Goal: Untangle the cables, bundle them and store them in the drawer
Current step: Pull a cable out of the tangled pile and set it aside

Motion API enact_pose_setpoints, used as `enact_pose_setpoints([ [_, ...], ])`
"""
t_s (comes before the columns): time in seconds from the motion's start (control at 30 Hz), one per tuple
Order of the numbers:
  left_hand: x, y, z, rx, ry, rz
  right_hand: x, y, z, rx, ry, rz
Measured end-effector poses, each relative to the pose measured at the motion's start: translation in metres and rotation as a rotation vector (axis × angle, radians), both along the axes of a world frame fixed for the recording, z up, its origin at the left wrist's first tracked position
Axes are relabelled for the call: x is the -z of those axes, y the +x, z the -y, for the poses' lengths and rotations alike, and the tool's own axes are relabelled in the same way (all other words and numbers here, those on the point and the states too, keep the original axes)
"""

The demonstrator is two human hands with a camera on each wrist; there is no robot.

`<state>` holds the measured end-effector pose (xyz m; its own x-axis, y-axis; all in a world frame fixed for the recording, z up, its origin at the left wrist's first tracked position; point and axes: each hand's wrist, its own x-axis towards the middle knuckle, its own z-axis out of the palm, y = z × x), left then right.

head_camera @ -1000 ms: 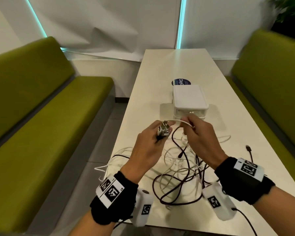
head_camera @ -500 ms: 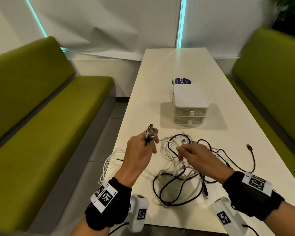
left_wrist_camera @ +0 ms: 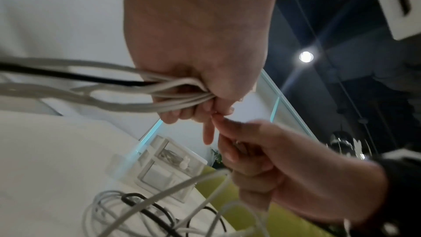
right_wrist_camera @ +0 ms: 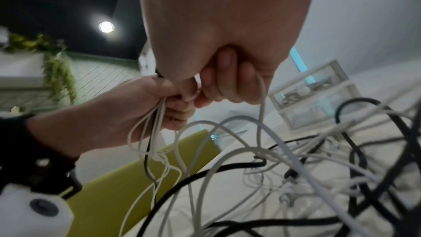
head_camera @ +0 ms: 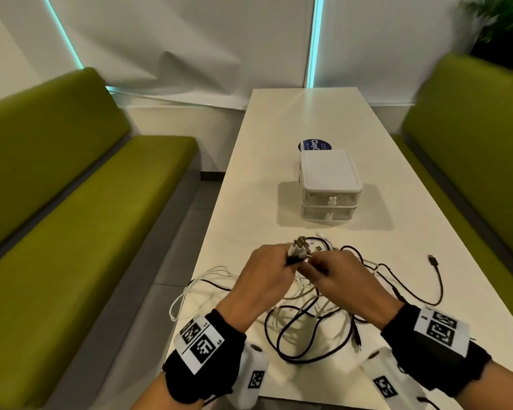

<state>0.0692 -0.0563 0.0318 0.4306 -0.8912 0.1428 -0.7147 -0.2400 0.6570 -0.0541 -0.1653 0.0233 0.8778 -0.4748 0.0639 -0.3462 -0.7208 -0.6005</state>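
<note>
Cables (head_camera: 305, 318), white and black, lie in a loose tangle on the near end of a long white table (head_camera: 279, 137), some loops hanging over its near left edge. Just above the heap the two hands meet: the left hand (head_camera: 264, 279) has its fingers curled round a gathered bunch of cable ends (head_camera: 298, 250), several white strands and one black running through the fist in the left wrist view (left_wrist_camera: 182, 91). The right hand (head_camera: 342, 279) touches it fingertip to fingertip, fingers curled and pinching a white strand (right_wrist_camera: 262, 96). A black plug end (head_camera: 433, 259) lies apart to the right. Farther along the table stands a small white box (head_camera: 329, 173) of two clear drawers, both closed, with a dark round sticker (head_camera: 311, 145) behind it. Green benches (head_camera: 71, 217) flank the table on both sides; beyond are white walls with thin cyan light strips (head_camera: 316, 39), and a plant (head_camera: 504, 22) at the far right.
</note>
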Motion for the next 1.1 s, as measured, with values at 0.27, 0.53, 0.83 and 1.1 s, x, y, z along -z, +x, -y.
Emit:
enact_pose_setpoints([
  [0.27, -0.032, 0.024, -0.007, -0.23, -0.652, -0.588, 0.01, -0.007, 0.003, -0.068, 0.436, 0.012],
  [0.53, -0.018, 0.056, -0.016, -0.427, -0.344, -0.296, 0.02, -0.006, 0.013, 0.001, 0.009, -0.13],
  [0.83, -0.002, 0.005, -0.001, 0.049, -0.195, 0.051, 0.003, 0.006, -0.001, 0.024, -0.38, -0.279],
  [1.1, 0.01, -0.002, 0.002, 0.191, 0.074, 0.425, 0.004, -0.005, -0.001, 0.003, -0.278, -0.201],
])
